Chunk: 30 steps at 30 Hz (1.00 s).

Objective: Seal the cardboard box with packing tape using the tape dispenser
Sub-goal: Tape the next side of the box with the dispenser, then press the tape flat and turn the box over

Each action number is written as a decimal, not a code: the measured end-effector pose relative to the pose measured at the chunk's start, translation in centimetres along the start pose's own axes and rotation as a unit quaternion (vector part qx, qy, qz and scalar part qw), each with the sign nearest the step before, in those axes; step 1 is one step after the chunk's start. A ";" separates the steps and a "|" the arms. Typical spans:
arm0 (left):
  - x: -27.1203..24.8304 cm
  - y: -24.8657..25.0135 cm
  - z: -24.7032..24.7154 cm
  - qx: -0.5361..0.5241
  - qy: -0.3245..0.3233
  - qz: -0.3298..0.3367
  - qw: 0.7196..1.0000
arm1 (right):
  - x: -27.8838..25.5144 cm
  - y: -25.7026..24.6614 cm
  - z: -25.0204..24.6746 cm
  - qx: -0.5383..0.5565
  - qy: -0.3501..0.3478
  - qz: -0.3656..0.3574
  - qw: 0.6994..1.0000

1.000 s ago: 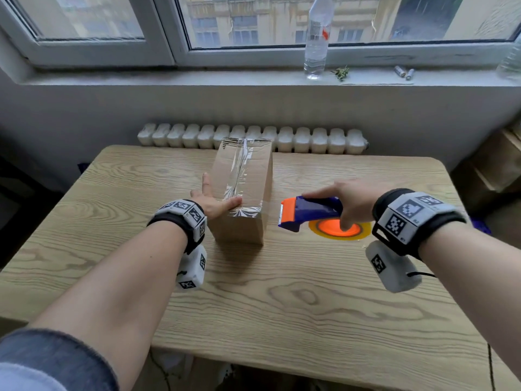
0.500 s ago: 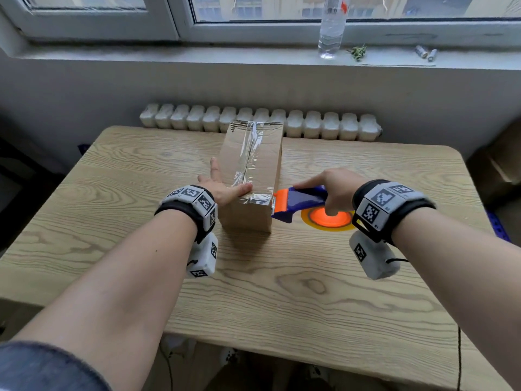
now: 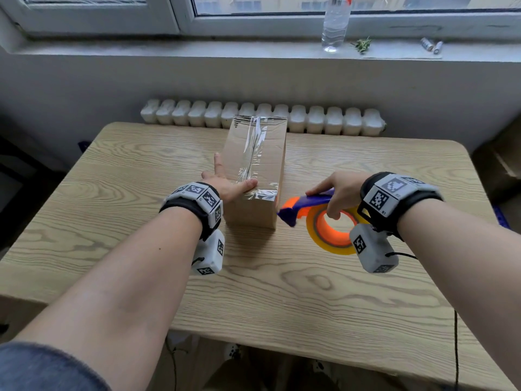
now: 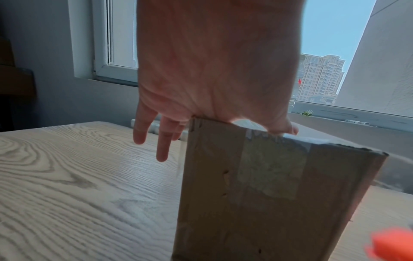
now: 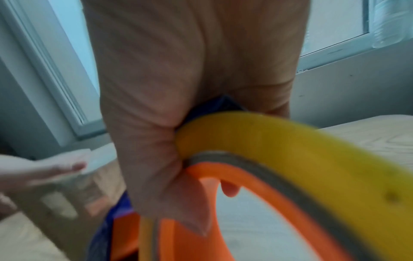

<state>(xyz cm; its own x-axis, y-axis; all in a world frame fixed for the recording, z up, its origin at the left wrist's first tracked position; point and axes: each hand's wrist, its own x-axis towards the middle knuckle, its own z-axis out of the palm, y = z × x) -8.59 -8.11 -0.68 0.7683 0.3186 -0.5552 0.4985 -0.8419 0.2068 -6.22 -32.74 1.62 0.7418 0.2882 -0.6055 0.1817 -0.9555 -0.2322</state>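
A tall brown cardboard box (image 3: 267,153) stands on the wooden table (image 3: 310,292), with a shiny strip of clear tape (image 3: 251,156) running along its top and down its near face (image 4: 268,167). My left hand (image 3: 225,186) rests at the box's near left corner. Its thumb lies on the taped top edge, and its fingers (image 4: 162,141) hang straight along the left side. My right hand (image 3: 338,190) grips the blue and orange tape dispenser (image 3: 304,206), which carries a yellow tape roll (image 3: 329,248). The dispenser's nose is at the box's near right edge.
Behind the table there is a white radiator (image 3: 310,119). On the windowsill stand a clear water bottle (image 3: 335,24) and small batteries (image 3: 431,46). More cardboard (image 3: 501,165) sits off the table's right side. A black cable (image 3: 455,348) hangs at the front right.
My right hand has brought the dispenser left to the box's near right edge and tilted it, so the roll now faces up. The left hand has stayed on the box.
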 end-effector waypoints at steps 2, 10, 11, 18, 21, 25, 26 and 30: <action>0.0 0.0 0.0 0.001 0.001 0.001 1.000 | 0.0 0.4 1.1 -0.034 -0.023 0.014 0.999; -0.1 -0.1 0.0 0.007 -0.002 0.003 1.000 | 1.9 2.7 2.8 0.059 0.077 0.102 0.990; -0.1 -0.2 0.0 0.008 -0.002 0.002 1.000 | 2.2 2.7 3.0 0.063 0.069 0.108 0.990; -0.1 -0.1 -0.3 0.007 -0.008 0.000 1.000 | 4.4 3.1 4.2 0.038 0.060 0.116 0.991; 0.2 -0.1 -0.3 0.009 -0.016 0.001 1.000 | 4.3 3.2 4.0 0.019 0.077 0.123 0.989; 0.3 -0.3 -0.4 -0.009 -0.027 0.007 1.000 | 3.7 1.9 3.2 0.033 0.094 0.121 0.988; 0.5 -0.4 -0.4 -0.016 -0.029 0.011 0.999 | 3.5 1.3 2.9 0.037 0.107 0.111 0.987; 1.4 -0.7 -0.6 -0.049 -0.046 0.042 0.997 | 2.7 -1.5 1.3 0.048 0.148 0.058 0.986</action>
<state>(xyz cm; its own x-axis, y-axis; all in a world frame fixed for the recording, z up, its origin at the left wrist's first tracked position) -7.64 -6.80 -1.18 0.7710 0.2029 -0.6037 0.4741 -0.8158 0.3313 -5.35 -30.44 -0.61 0.9126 0.1332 -0.3865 0.0334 -0.9666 -0.2543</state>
